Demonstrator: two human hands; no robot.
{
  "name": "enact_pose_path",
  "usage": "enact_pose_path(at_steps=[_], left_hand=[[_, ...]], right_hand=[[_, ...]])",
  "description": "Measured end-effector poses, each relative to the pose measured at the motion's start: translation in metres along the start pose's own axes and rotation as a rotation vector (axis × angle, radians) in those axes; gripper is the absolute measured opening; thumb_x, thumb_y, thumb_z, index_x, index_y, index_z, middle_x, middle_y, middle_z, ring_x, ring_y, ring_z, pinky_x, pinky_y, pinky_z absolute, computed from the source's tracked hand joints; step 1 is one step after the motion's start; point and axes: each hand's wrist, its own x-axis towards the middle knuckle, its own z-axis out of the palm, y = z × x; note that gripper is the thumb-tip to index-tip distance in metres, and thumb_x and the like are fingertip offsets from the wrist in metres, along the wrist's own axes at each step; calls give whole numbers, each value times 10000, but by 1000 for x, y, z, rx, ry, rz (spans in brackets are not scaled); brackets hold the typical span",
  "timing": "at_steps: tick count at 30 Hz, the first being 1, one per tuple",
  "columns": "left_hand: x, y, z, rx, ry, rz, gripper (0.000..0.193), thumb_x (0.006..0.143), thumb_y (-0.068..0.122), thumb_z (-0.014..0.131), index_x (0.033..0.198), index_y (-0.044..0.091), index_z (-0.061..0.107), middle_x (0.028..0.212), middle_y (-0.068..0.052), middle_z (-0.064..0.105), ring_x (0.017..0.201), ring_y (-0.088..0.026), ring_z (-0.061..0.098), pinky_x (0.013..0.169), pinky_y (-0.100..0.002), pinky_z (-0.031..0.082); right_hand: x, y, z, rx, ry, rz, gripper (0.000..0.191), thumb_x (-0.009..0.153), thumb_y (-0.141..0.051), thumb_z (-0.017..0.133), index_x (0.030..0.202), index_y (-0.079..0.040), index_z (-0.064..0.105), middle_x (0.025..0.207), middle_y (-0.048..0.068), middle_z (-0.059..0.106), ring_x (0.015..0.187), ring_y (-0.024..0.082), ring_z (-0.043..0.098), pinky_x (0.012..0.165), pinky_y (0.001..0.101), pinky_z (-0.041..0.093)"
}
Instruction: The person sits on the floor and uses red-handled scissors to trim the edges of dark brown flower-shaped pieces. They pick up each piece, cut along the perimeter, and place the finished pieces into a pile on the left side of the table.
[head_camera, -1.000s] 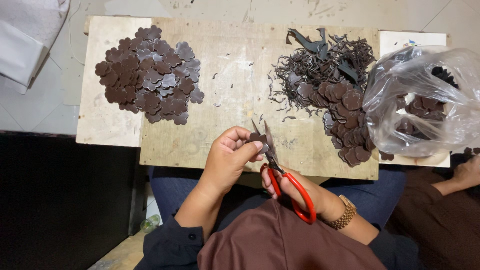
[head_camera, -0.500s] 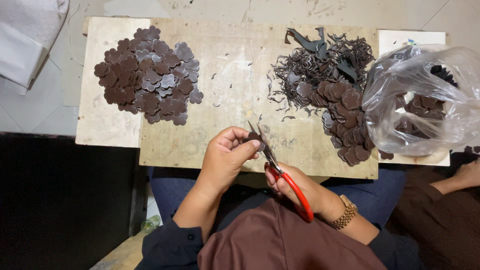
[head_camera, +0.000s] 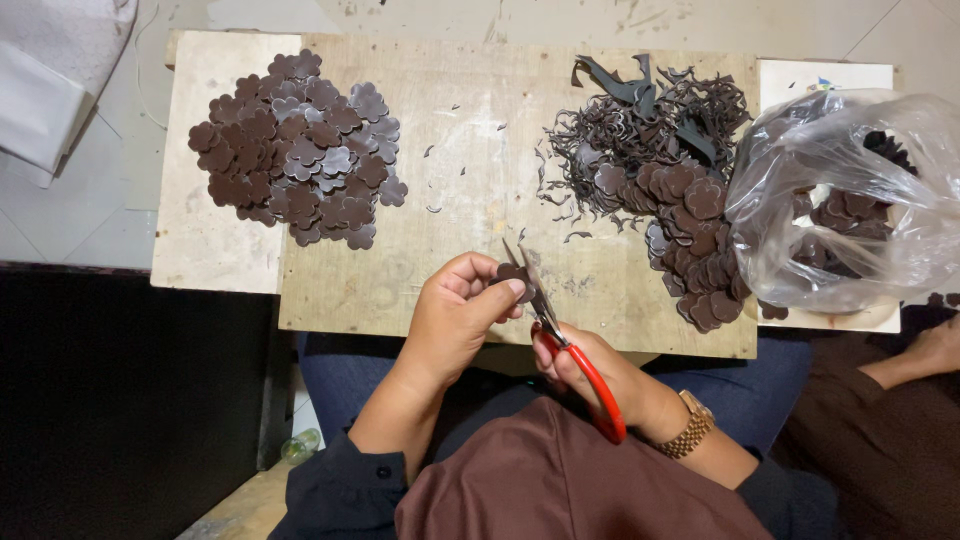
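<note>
Two hands at lower centre: left hand (head_camera: 455, 320) pinching thin, floppy brown flower cutout (head_camera: 510, 273) by its edge; right hand (head_camera: 590, 372) clenched on red-handled scissors (head_camera: 565, 350), likely light.

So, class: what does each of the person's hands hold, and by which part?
The left hand pinches a small dark brown flower-shaped piece at its edge, between the fingertips. The right hand holds the scissors by their red handles.

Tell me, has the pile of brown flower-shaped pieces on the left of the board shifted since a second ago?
No. The left pile lies at the same spot against the wooden board's left edge; only the hands have worked.
</note>
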Motion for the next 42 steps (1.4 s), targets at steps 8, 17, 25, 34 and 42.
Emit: enact_pose_path(at_steps=[8,17,25,34,42], left_hand=[[-9,15,-39,10,-14,-100,87,931,74,701,957,50,621,829,-47,722,693,-78,678,578,-202,509],[-21,29,-89,-13,-35,-81,79,935,77,697,966,43,633,842,-44,721,727,-90,680,626,-223,520],[-56,43,-134,-103,-47,-49,61,937,59,688,950,25,639,859,-52,722,751,-103,666,705,-249,554],[-117,125,-344,-137,-48,-43,72,948,81,693,945,29,644,846,-48,713,735,-97,660,700,-245,546],[-172,185,-510,-115,-32,-58,85,929,96,707,951,31,656,835,-43,716,724,-88,656,674,-228,522]], right_hand=[[34,5,31,9,-47,-6,600,1016,-650,444,1084,-57,501,935,30,499,818,126,490,760,271,479],[64,17,76,87,17,68,596,1027,-658,457,1026,-64,498,891,11,459,794,108,437,734,253,439],[92,8,137,151,-8,116,637,987,-677,510,1104,-51,496,940,11,473,838,114,449,770,266,443],[241,19,312,153,-39,114,639,990,-666,512,1117,-40,508,957,18,481,857,122,462,782,269,450],[349,45,460,143,71,134,523,1041,-584,429,997,-68,500,855,-6,444,722,100,395,639,248,376]])
